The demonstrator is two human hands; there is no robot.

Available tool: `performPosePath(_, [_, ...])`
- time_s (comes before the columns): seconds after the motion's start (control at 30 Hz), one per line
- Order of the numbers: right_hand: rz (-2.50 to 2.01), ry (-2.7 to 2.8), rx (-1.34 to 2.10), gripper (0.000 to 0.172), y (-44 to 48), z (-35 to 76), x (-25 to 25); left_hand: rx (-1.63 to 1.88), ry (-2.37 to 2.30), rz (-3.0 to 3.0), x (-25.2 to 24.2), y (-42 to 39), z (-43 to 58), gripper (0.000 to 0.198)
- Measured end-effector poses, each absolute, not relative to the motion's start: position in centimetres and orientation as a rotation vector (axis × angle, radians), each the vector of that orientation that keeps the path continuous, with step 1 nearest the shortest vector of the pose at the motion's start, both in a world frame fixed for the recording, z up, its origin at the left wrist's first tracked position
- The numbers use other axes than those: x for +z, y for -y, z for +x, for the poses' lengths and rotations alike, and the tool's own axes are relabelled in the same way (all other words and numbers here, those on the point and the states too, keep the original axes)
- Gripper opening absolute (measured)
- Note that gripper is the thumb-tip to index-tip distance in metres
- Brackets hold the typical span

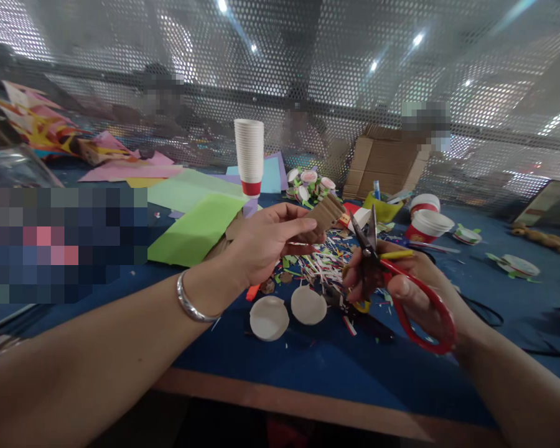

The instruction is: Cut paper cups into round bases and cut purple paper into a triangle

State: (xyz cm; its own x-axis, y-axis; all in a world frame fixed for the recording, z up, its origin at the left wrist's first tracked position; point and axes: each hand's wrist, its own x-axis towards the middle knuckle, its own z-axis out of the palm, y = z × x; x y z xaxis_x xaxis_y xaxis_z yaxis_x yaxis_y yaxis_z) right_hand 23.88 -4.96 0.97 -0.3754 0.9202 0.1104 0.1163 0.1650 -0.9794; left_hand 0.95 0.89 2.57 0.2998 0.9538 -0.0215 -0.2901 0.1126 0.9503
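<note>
Between the thumb and fingers of my left hand [277,236] is a small piece of brown corrugated cardboard [325,218]. My right hand [415,280] is wrapped round red-handled scissors [424,330]. Their dark blades are spread apart and point up, just right of the cardboard. Something thin and yellow shows by the right fingers; I cannot make out what it is. Below my hands, two round white paper cup bottoms [269,318] lie side by side on the blue tabletop [308,364]. A heap of thin paper scraps [317,267] spreads behind them.
A tall stack of paper cups [249,152] stands at the back, near green paper sheets [200,230]. Red-and-white cups [429,225] and small paper turtles [516,266] are on the right. A folded cardboard box [378,163] leans against the perforated metal wall [280,62].
</note>
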Motion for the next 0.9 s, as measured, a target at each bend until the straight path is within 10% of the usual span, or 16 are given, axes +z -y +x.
performPosePath(0.9, [-1.475,1.979,0.785,0.039,4.7,23.1,1.3,1.079,-0.789,1.122,1.7,-0.8,1.0,0.025])
